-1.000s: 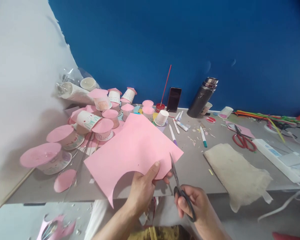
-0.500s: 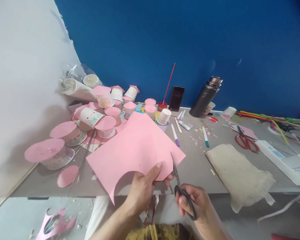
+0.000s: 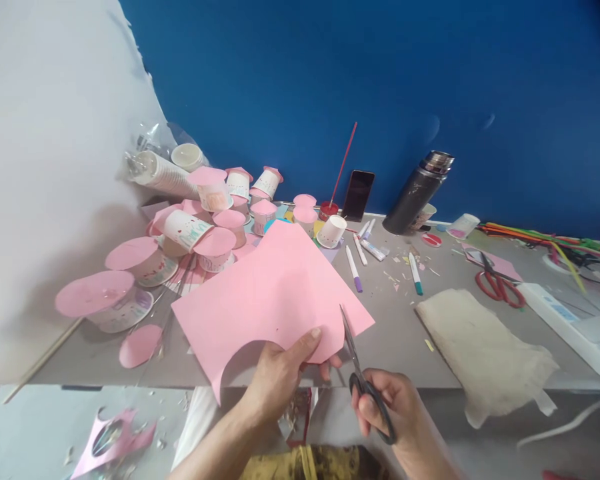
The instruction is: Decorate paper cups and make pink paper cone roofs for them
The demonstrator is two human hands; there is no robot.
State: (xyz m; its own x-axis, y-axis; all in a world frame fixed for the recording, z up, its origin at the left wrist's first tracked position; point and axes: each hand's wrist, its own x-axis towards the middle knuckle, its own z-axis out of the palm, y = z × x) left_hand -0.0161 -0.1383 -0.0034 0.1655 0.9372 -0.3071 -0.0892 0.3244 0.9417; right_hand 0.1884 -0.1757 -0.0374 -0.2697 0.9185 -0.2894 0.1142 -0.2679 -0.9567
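Left hand [image 3: 280,370] clamped on the near edge of the pink sheet [image 3: 270,293], thumb on top, fingers under. We note the grip lifts that edge off the table [image 3: 395,333] and keeps it stiff, just beside a curved cut-out. Right hand [image 3: 387,407] closed through the loops of the black scissors [image 3: 359,360], blades pointing away and meeting the sheet's right edge. Blades look nearly together, though they are too thin for us to be sure. Far corner of the sheet rests by the pink-topped paper cups [image 3: 215,243]. Markers [image 3: 354,268], red scissors [image 3: 500,288] and beige cloth [image 3: 485,353] lie off to the right, well apart from both hands
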